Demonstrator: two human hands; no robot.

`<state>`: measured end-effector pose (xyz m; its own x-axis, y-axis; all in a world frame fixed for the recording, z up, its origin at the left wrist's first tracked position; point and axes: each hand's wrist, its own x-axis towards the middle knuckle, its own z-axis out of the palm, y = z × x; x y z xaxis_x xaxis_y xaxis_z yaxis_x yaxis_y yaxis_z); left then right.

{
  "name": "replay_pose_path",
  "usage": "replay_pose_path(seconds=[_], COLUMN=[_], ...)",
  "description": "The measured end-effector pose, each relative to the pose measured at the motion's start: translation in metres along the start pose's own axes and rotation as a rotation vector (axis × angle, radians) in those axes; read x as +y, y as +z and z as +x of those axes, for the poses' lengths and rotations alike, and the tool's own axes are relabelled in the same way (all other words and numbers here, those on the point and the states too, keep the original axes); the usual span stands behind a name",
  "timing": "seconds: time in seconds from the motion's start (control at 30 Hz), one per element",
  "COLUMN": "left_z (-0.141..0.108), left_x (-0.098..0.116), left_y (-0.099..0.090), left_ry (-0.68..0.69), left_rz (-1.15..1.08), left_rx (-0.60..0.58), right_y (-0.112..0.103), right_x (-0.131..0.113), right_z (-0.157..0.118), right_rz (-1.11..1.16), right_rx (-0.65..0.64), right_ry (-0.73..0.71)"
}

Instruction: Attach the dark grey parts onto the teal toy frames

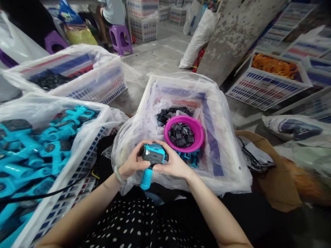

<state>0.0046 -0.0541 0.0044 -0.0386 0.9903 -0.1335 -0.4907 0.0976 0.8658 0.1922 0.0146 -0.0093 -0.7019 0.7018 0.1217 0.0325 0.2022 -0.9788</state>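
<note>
turquoise piece [155, 156]; both grips [132, 163] [175, 164] clasping

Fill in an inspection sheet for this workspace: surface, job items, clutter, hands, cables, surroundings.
Surface: front crate, plastic-lined, liner rumpled.
Job items: blue-black piece held; pink bowl of black parts; left crate heaped with similar blue pieces.
Clutter: cardboard at right.
Hands: left and right both grip the held piece.
Cables: black cord crosses the left crate; contact unclear.
Surroundings: pillar, purple stool, orange-filled crate.
</note>
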Motion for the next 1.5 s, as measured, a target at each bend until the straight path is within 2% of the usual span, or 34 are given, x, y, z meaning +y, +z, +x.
replay_pose_path(seconds=[0.07, 0.13, 0.17, 0.23, 0.33, 0.47, 0.6, 0.7, 0.87, 0.97, 1.03, 1.1, 1.13, 1.17, 1.23, 1.3, 1.37, 1.43, 1.5], left_z=[-0.001, -0.001, -0.002, -0.003, -0.006, -0.005, -0.003, -0.002, -0.006, -0.008, -0.008, -0.005, -0.002, 0.003, 0.018, 0.036, 0.055, 0.069, 0.078], left_x=[-0.004, -0.007, -0.008, -0.009, -0.006, 0.001, 0.002, -0.002, -0.005, -0.002, 0.000, 0.000, -0.001, -0.002, -0.007, -0.015, -0.025, -0.036, -0.047], left_y=[-0.003, -0.007, -0.010, -0.016, -0.024, -0.028, -0.030, -0.033, -0.036, -0.033, -0.032, -0.032, -0.034, -0.036, -0.041, -0.048, -0.055, -0.062, -0.069], left_ry=[-0.005, -0.051, -0.082, -0.129, -0.153, -0.114, -0.018, 0.034, 0.028, -0.020, -0.047, -0.068, -0.076, -0.079, -0.057, -0.018, 0.000, -0.013, -0.028], left_rz=[0.009, 0.011, 0.018, 0.055, 0.213, 0.438, 0.561, 0.625, 0.628, 0.582, 0.552, 0.533, 0.527, 0.527, 0.537, 0.538, 0.525, 0.527, 0.584], left_rx=[0.091, 0.158, 0.151, 0.063, -0.022, 0.005, 0.008, 0.021, 0.006, -0.010, -0.006, 0.019, 0.034, 0.049, 0.068, 0.071, 0.066, 0.076, 0.110], right_y=[-0.001, 0.000, 0.000, -0.001, -0.007, -0.015, -0.015, -0.010, -0.009, -0.025, -0.045, -0.072, -0.087, -0.102, -0.129, -0.150, -0.160, -0.158, -0.148], right_x=[-0.002, -0.005, -0.007, -0.010, -0.012, -0.010, -0.005, -0.003, -0.004, 0.002, 0.015, 0.036, 0.048, 0.061, 0.086, 0.107, 0.123, 0.138, 0.153], right_z=[0.002, 0.002, 0.002, 0.002, 0.001, 0.001, 0.003, 0.004, 0.001, 0.002, 0.009, 0.019, 0.025, 0.031, 0.039, 0.046, 0.054, 0.071, 0.098], right_rz=[-0.180, -0.372, -0.437, -0.477, -0.460, -0.493, -0.524, -0.512, -0.518, -0.380, -0.410, -0.589, -0.704, -0.772, -0.864, -0.919, -0.951, -0.961, -0.959], right_rx=[0.115, 0.192, 0.196, 0.184, 0.146, 0.068, 0.099, 0.099, 0.109, 0.279, 0.340, 0.260, 0.182, 0.153, 0.170, 0.185, 0.164, 0.134, 0.100], right_ry=[-0.094, -0.268, -0.349, -0.434, -0.445, -0.470, -0.485, -0.488, -0.496, -0.338, -0.123, 0.181, 0.360, 0.481, 0.628, 0.703, 0.735, 0.726, 0.691])
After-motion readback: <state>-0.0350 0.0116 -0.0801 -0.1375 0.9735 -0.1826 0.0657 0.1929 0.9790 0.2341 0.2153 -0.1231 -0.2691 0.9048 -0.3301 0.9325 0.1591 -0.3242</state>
